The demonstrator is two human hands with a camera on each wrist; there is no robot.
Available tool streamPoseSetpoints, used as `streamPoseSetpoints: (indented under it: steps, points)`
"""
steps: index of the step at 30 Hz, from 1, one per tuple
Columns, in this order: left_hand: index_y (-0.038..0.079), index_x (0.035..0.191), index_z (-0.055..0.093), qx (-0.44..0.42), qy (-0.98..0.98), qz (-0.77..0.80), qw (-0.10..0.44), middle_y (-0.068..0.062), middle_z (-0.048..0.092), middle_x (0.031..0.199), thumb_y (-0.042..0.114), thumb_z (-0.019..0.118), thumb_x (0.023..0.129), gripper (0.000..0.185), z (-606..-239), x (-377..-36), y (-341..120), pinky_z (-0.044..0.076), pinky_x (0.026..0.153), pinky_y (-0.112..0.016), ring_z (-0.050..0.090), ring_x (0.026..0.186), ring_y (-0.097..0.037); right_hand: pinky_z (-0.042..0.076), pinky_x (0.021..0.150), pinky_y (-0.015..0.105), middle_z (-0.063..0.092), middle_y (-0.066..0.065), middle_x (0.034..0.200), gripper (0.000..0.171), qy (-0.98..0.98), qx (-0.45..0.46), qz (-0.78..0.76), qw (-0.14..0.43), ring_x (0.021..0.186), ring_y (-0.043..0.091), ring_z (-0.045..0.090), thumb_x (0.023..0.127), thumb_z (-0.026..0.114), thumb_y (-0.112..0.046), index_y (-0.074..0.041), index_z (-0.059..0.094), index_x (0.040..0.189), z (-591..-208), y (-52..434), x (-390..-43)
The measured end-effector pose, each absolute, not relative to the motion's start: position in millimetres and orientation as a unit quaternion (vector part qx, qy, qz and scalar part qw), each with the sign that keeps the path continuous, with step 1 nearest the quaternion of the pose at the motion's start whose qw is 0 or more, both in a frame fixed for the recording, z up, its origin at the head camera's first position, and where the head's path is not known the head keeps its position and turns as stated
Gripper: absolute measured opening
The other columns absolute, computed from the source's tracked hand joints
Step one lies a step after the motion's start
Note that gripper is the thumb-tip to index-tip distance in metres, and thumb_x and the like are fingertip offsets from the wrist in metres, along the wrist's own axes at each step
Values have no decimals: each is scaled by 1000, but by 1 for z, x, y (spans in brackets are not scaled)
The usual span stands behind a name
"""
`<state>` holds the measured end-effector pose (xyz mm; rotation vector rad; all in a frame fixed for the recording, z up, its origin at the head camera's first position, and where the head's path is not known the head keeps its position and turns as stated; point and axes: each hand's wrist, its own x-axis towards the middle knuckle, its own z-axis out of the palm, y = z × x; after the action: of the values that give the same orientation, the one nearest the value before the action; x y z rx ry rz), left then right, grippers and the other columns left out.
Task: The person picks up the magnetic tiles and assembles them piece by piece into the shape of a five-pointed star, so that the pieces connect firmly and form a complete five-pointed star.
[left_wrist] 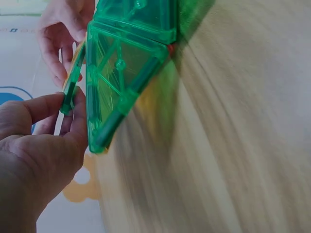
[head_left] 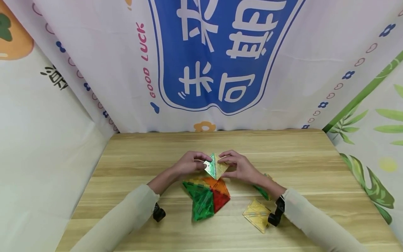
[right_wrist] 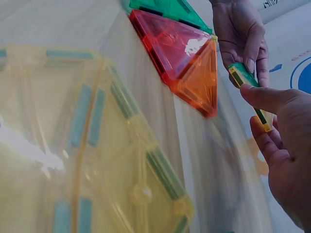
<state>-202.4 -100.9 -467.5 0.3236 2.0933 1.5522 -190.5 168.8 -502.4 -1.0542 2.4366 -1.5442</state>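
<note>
Above the wooden table, my left hand (head_left: 189, 163) pinches a translucent green triangular magnetic tile (head_left: 210, 168) between thumb and fingers. My right hand (head_left: 241, 169) pinches a yellow triangular magnetic tile (head_left: 221, 168). The two tiles meet along one edge and stand tilted to each other. Just in front of the hands lies a group of joined tiles: green tiles (head_left: 203, 206), a red tile (head_left: 220, 201), orange tiles (head_left: 221, 187) and a yellow piece at the back left. In the right wrist view, the held yellow tile (right_wrist: 252, 99) shows edge-on.
Below my right wrist, yellow tiles (head_left: 255, 212) lie side by side on the table (head_left: 132, 161). Another green tile (head_left: 261, 192) is partly covered by my right forearm. A printed cloth (head_left: 126, 87) hangs behind the table's far edge. Each wrist carries a small black camera.
</note>
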Motion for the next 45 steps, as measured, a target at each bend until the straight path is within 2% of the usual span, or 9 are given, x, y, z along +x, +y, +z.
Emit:
streamPoseSetpoints:
  steps: [5,13,19,24,31,34,37,41,45]
  points:
    - [1,123,74,113,753,585,280,-14,67,124,0,67,97,27,-469,-200,-111,59,91,-36,64,103,-22,62,93,38,61,17,139,49,789,-350,-503,35,120,33,66,79,92,2,-1,75,124,-505,164,-188]
    - [-3,128,71,109,724,604,315,-16,67,124,-3,67,99,30,-474,-199,-121,61,92,-35,68,104,-21,62,91,35,62,22,136,48,789,-369,-490,21,118,30,66,79,92,-1,4,74,124,-512,159,-185]
    - [-3,128,71,99,713,611,331,-15,72,119,-6,68,97,31,-480,-203,-124,61,86,-31,71,100,-20,63,88,35,64,18,134,51,786,-374,-491,14,114,29,67,79,93,-4,-2,74,127,-516,158,-185]
    - [-4,125,71,116,725,594,328,-12,71,113,-9,68,95,30,-485,-205,-122,58,83,-28,67,98,-19,61,94,40,63,20,135,52,766,-366,-526,46,115,34,68,80,91,-1,1,72,128,-520,157,-183]
    - [-2,115,71,184,765,540,298,-12,72,115,-8,68,97,20,-491,-203,-117,59,93,-32,68,107,-21,61,93,43,65,18,134,48,777,-366,-509,53,112,32,70,83,90,-3,1,71,128,-517,159,-179]
    - [-3,118,68,210,764,543,277,-15,70,122,-10,67,97,22,-485,-203,-116,58,98,-33,68,116,-27,62,90,43,66,16,131,46,792,-353,-496,40,106,31,71,84,90,-6,0,72,126,-510,160,-173]
    - [-3,128,65,239,760,543,266,-19,64,137,-13,65,97,33,-478,-206,-114,54,107,-38,62,130,-34,63,86,42,69,14,124,40,805,-328,-492,35,101,32,71,87,88,-10,-1,73,123,-502,161,-162]
    - [-2,142,59,280,752,524,287,-20,53,155,-12,66,97,47,-472,-211,-110,50,113,-46,56,139,-38,64,79,35,71,13,112,32,820,-294,-488,52,95,29,72,91,85,-13,-1,73,118,-493,158,-142]
    - [0,144,59,307,750,491,318,-19,42,163,-9,69,96,50,-472,-213,-107,47,115,-51,50,144,-38,62,75,30,73,8,106,30,854,-259,-448,53,91,21,72,92,86,-21,-4,75,114,-486,149,-122]
